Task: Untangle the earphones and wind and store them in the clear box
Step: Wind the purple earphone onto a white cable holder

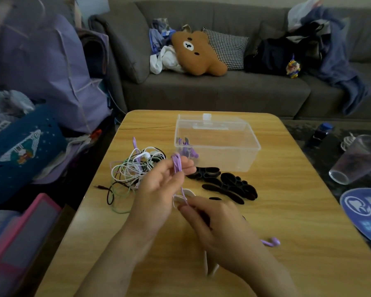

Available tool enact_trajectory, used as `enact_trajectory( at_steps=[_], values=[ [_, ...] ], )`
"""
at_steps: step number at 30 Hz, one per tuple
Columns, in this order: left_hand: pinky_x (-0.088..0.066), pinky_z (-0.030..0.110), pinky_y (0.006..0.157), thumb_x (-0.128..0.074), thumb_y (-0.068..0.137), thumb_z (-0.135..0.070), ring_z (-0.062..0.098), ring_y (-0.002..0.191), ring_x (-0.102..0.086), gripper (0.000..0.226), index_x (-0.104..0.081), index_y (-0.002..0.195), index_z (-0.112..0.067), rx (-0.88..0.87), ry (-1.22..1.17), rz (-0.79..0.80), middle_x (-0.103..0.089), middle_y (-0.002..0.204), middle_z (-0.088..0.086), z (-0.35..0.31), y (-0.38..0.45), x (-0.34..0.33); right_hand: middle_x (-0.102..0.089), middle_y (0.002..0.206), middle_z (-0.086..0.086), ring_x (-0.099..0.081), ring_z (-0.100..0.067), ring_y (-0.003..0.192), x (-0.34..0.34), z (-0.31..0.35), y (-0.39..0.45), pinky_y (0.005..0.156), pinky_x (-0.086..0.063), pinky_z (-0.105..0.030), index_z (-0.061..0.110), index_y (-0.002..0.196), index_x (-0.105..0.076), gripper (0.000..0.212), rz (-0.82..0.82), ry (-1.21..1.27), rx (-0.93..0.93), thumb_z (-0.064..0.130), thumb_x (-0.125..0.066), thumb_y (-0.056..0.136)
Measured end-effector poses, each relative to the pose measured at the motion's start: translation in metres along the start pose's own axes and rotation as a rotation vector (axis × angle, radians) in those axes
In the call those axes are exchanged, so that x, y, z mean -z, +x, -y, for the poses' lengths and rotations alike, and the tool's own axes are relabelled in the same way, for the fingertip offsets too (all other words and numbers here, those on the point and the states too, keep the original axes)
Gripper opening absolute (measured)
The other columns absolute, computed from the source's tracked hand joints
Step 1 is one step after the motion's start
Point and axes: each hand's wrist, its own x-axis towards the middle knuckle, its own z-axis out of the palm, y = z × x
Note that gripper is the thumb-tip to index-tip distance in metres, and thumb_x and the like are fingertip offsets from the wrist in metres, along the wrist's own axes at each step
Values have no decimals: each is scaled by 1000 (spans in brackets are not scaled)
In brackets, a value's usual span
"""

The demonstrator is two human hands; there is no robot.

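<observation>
Head view, looking down at a wooden table [287,211]. The left hand [156,189] is raised above the table, its fingers curled around a small bundle of purple cord [177,166]. The cord runs down to the right hand [219,224], whose fingertips pinch it just below the left hand; a white winder [184,195] shows between the hands. A purple earbud [271,242] lies just beside the right wrist. A tangle [133,170] of white, black, green and purple earphones lies left of the hands. The clear box [219,142] stands open behind, purple pieces in its left corner. Black winders [229,185] lie in front of it. A sofa [201,91] stands beyond.
</observation>
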Motion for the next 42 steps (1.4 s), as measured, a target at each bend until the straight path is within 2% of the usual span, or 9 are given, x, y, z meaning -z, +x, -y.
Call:
enact_trajectory(
  at_steps=[4, 11, 18, 22, 27, 30, 35, 39, 42],
  values=[
    [-51, 24, 87, -46, 96, -33, 7, 104, -66, 27, -63, 112, -19, -74, 372, 130, -70, 105, -10, 9, -4, 6, -54, 57, 1, -44, -17, 50, 16, 1, -2, 47, -29, -23, 26, 82, -69, 23, -102, 154, 14, 38, -58, 99],
    [-40, 42, 63, -47, 89, -53, 13, 60, -46, 40, -53, 80, -14, 11, 593, 333, -54, 67, 9, 0, -19, 1, -65, 58, -4, -54, -22, 50, 39, -10, -4, 47, -44, -31, 28, 83, -78, 13, -283, 385, -101, 38, -70, 81],
    [-33, 23, 52, -53, 83, -35, 15, 49, -36, 31, -49, 57, -19, 172, 13, 301, -45, 51, 3, -5, -12, 8, -60, 55, 8, -48, -2, 48, 46, -22, 1, 47, -38, -19, 29, 83, -73, 16, -226, 280, -259, 42, -64, 88],
    [-30, 23, 47, -57, 93, -26, 12, 47, -37, 26, -56, 72, -10, 285, -483, 255, -50, 63, 7, -4, -9, 9, -54, 51, 18, -45, -4, 46, 26, -17, 2, 47, -31, -17, 24, 84, -71, 32, 61, 96, -267, 37, -49, 102],
    [-27, 19, 40, -51, 90, -14, 13, 59, -63, 28, -61, 110, 5, 225, -487, 66, -71, 95, 19, -3, -3, 10, -61, 67, 7, -56, -11, 64, 10, -5, 2, 57, -44, -31, 31, 93, -64, 25, 85, 37, -161, 38, -44, 105],
    [-44, 25, 61, -63, 80, -1, 22, 104, -70, 48, -57, 127, -2, 180, -291, 93, -70, 120, 14, 4, -2, 4, -59, 72, 7, -55, -13, 71, 2, 1, 1, 64, -43, -31, 35, 102, -56, 15, 112, -6, -118, 30, -42, 106],
    [-50, 21, 91, -52, 99, -18, 9, 106, -64, 30, -55, 126, -30, 32, 291, 223, -67, 118, -8, 21, -7, 0, -60, 67, 16, -59, -10, 66, 18, -3, 2, 56, -42, -18, 33, 94, -64, 17, 77, -35, -122, 25, -52, 102],
    [-49, 24, 69, -62, 96, -28, 2, 80, -61, 5, -60, 99, -26, -120, 689, 267, -65, 85, -10, 20, -10, 3, -70, 72, 15, -66, -4, 66, 38, -7, -1, 61, -53, -20, 33, 92, -77, 10, -32, 32, -151, 28, -67, 93],
    [-46, 39, 61, -58, 88, -46, 12, 65, -56, 25, -59, 84, -21, -137, 846, 291, -61, 70, -2, 21, -9, 10, -71, 78, 25, -68, 3, 74, 43, -12, -3, 67, -55, -16, 34, 84, -76, 4, -92, 143, -211, 31, -75, 83]
  ],
)
